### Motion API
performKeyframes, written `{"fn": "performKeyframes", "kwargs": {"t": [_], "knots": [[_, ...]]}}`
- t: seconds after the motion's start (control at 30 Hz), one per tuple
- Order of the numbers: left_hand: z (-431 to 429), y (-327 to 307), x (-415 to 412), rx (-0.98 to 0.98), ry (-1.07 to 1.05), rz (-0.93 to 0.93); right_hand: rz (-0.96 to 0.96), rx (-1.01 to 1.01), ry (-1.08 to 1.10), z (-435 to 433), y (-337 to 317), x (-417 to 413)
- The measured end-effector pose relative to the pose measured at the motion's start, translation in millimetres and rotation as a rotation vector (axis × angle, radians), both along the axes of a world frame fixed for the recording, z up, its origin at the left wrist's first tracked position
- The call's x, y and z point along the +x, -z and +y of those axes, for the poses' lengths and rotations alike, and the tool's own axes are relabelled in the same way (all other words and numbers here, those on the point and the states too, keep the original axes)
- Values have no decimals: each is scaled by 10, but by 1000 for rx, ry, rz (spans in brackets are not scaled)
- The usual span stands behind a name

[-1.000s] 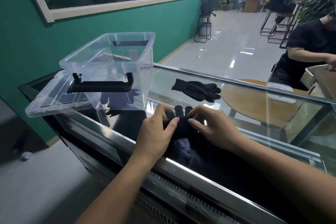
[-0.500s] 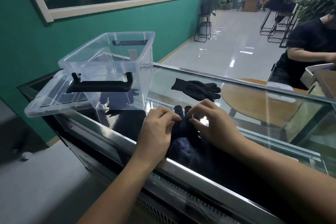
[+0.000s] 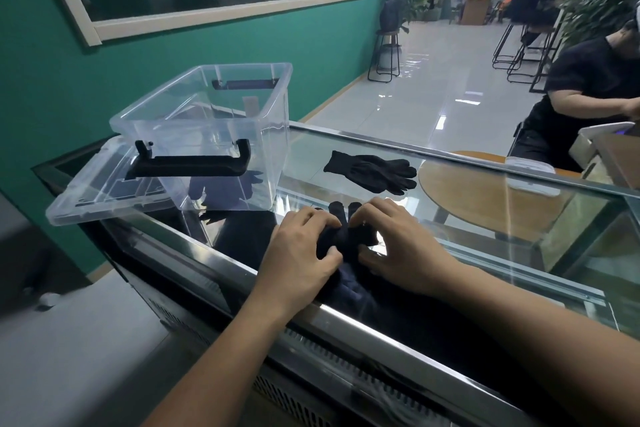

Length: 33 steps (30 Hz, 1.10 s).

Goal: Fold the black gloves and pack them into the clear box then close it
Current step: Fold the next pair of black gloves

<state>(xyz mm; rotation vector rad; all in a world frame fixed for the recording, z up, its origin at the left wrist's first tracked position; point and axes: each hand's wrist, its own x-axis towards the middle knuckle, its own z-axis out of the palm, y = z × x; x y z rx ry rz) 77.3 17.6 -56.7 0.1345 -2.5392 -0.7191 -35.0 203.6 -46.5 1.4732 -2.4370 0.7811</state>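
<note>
Here your left hand (image 3: 301, 253) and right hand (image 3: 401, 246) sit side by side on the glass counter (image 3: 346, 149), both pinching the same black glove (image 3: 346, 236). Your left thumb and curled fingers clamp its left part, your right thumb and fingers clamp its right part, and the cloth bunches up between them. A few of the glove's fingertips poke out beyond your knuckles, pointing away from you. The part nearest you lies flat on the dark glass and is hard to tell from the reflection beneath it.

The second black glove (image 3: 372, 172) lies flat farther back on the counter, well apart from your hands, its fingers pointing right.

The clear box (image 3: 207, 135) stands to the left of your hands, open at the top, with a black handle (image 3: 190, 165) hanging on its near wall. Dark shapes show through its walls; you cannot tell whether they are reflections or something inside. Its lid (image 3: 86, 198) lies flat under and beside the box, jutting out past the counter's left end.
</note>
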Motion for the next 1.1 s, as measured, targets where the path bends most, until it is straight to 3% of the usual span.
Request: {"fn": "performKeyframes", "kwargs": {"t": [0.27, 0.47, 0.77, 0.93, 1.1], "knots": [[-12, -29, 58, 151, -14, -10, -143, -144, 46, 14, -3, 9], [-33, -18, 39, 185, -50, 27, -129, -160, 128, -4, 30, -33], [-36, 69, 9, 6, -48, 171, -92, -195, 177, -22, 121, -132], [-10, 63, 24, -18, -44, 111, -19, -142, 110, 10, 85, -97], [-2, 59, 18, -7, -23, 70, -77, -117, -22, 37, 20, -22]]}}
